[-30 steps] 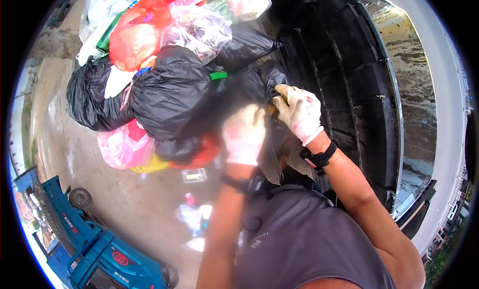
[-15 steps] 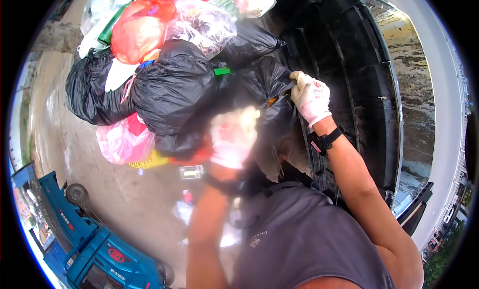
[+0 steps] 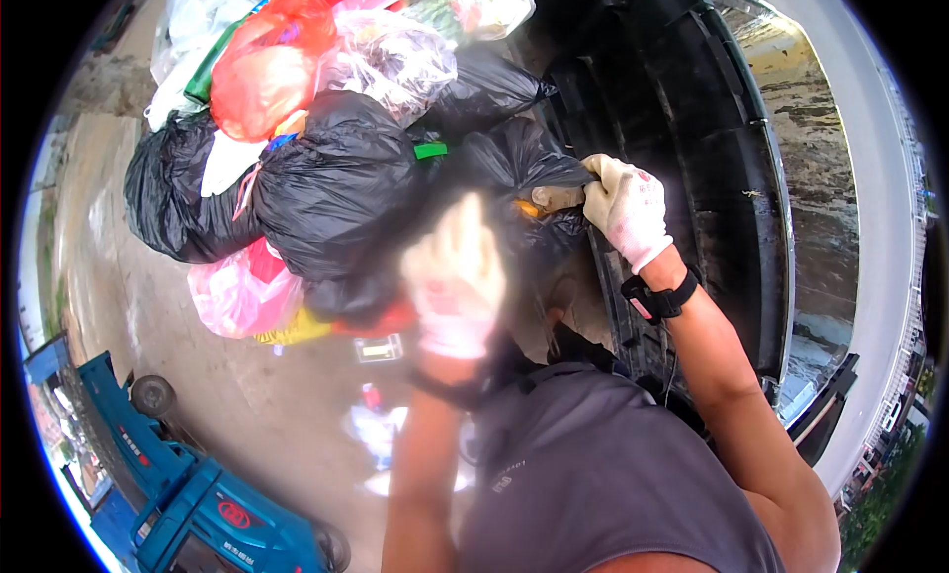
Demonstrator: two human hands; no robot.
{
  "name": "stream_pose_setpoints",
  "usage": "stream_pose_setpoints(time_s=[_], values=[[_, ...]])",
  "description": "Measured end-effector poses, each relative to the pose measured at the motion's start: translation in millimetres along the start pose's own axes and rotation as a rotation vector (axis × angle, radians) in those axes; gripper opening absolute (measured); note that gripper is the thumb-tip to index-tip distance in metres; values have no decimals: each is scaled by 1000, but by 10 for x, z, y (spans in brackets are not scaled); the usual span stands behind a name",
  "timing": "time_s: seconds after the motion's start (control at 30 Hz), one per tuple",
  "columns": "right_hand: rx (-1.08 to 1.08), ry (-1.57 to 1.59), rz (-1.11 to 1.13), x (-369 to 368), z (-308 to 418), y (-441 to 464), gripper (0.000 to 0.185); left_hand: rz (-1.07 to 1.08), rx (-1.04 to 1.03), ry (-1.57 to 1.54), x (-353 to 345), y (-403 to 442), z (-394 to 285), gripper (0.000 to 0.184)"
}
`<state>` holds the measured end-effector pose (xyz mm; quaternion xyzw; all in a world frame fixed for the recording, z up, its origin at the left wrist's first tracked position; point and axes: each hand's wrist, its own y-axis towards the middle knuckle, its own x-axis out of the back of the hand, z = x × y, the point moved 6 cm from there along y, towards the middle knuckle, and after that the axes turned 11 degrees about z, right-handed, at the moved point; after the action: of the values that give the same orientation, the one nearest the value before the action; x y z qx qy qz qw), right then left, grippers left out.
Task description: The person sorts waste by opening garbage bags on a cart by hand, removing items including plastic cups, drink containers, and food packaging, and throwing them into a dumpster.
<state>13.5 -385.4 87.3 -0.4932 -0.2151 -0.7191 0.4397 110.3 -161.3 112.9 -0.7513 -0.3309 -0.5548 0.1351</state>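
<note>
Gaping black bag point(image 3: 521, 156): just left of the black wall point(image 3: 707, 138), between and slightly beyond the two hands.
Right hand point(image 3: 628, 209): gloved, before the wall's left side, pinching the bag's edge.
Left hand point(image 3: 455, 271): gloved, farther left of the wall, blurred; cannot tell its grip.

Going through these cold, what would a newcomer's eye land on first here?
Most likely the heap of plastic bags at the picture's upper left, where a translucent red-orange plastic bag stands out. Next, the white-gloved right hand gripping a black plastic bag on the heap's right side. A blue vehicle with a red emblem sits lower left.
</note>
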Motion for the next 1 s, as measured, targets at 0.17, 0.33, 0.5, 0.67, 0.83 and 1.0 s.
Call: stream_pose_setpoints(time_s=[0.17,0.33,0.5,0.67,0.83,1.0], values=[[174,62,-68,32,152,-33,27,320,-229,2,-463,-76,-694,54],[178,118,-68,144,192,10,26,472,9,-99,-594,-19,-508,75],[-4,263,20,39,78,71,27,455,-103,11,-682,26,-506,72],[-171,614,78,-71,-58,161,26,556,-66,98,-785,78,-486,30],[-273,900,28,-146,-145,309,29,521,-11,-269,-757,-68,-120,18],[146,233,54,89,400,296,53,349,-144,-180,-601,-87,-59,10]])
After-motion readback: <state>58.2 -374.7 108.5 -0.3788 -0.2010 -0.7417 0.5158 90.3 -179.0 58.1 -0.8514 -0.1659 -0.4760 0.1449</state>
